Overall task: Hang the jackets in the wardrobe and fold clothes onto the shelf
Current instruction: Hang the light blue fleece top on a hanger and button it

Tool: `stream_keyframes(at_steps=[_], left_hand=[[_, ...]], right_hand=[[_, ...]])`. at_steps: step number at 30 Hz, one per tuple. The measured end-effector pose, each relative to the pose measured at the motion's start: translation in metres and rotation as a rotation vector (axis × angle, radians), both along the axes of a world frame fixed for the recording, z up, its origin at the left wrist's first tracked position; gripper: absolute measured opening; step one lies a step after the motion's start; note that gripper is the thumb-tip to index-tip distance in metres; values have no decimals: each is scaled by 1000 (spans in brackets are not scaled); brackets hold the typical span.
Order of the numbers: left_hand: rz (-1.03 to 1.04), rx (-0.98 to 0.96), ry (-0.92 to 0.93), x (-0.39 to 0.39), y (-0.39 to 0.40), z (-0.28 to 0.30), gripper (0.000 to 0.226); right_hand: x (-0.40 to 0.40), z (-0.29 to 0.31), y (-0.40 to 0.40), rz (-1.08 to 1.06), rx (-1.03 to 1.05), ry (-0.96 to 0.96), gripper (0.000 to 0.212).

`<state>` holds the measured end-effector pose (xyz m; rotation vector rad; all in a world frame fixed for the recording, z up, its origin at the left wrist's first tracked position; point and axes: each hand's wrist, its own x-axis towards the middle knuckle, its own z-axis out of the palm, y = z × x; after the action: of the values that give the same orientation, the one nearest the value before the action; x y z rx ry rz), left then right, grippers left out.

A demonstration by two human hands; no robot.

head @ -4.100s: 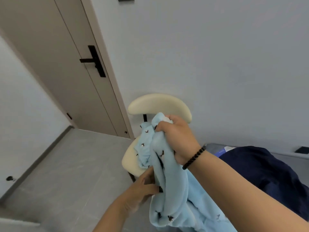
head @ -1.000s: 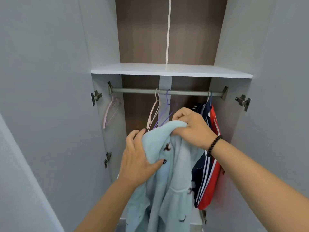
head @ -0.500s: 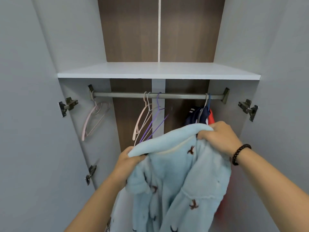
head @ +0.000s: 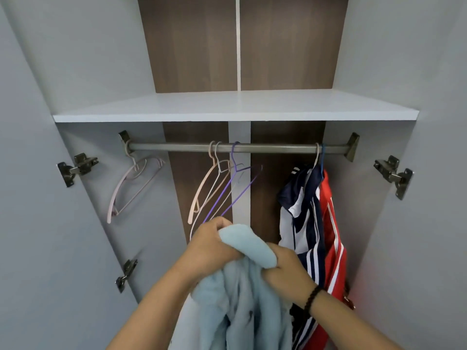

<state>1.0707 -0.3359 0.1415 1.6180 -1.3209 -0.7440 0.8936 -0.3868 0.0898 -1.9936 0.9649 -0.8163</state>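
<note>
Our left hand (head: pixel 211 245) and right hand (head: pixel 285 267) bunch the blue fleece jacket (head: pixel 242 299) tightly, empty hangers (head: pixel 219 188) at twelve o'clock above.

A white shelf (head: pixel 235 107) spans the wardrobe. Beneath it the metal rail (head: pixel 237 148) carries several bare hangers (head: pixel 217 183) and, at its right end, what looks like two jackets (head: pixel 313 223).

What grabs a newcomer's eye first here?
The fluffy light-blue garment bunched low in the centre, gripped by both the left hand and the right hand. Next, the red and navy striped jackets hanging at the rail's right end, with bare hangers left of them.
</note>
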Motion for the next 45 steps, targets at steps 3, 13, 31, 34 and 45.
stream_keyframes(at_steps=[3, 13, 31, 34, 45], left_hand=[[50, 19, -391, 23, -5, -6, 40], [350, -136, -599, 77, -21, -29, 59], [45, 105, 609, 166, -68, -20, 36], [33, 79, 599, 181, -72, -12, 36], [69, 91, 581, 204, -84, 3, 44]], right_hand=[[2, 11, -24, -66, -76, 29, 27], [48, 41, -79, -145, -98, 76, 31], [172, 24, -190, -437, 568, -232, 13], [194, 22, -217, -475, 656, -338, 18], [208, 18, -242, -559, 730, -616, 14]])
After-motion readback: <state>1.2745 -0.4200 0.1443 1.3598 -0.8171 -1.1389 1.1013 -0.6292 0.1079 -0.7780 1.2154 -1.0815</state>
